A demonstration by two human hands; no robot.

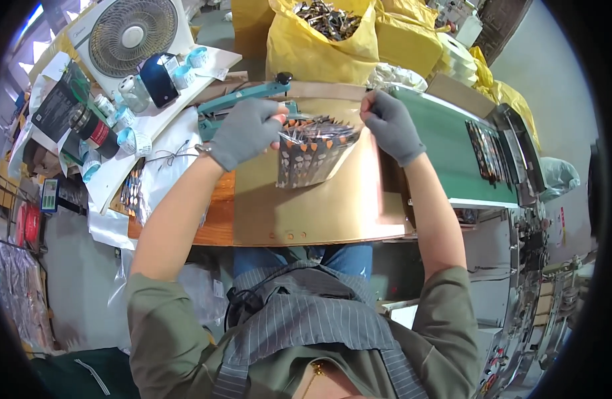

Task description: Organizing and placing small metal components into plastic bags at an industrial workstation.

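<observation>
A packet wrapped in shiny clear film stands on the gold-coloured work surface; it is dark, with orange and whitish shapes on its front. My left hand, in a grey fingertip-less glove, pinches at the packet's upper left corner. Just right of the packet is my right hand, gloved the same way, with its fingers curled closed. Whatever it may hold is too small to make out. Behind my left hand lies a teal long-armed tool with a black knob, partly covered by that hand.
A yellow bag full of small dark and golden pieces stands at the back. Dark slim sticks lie on the green conveyor belt at right. On the left, a white shelf carries cups and bottles before a fan.
</observation>
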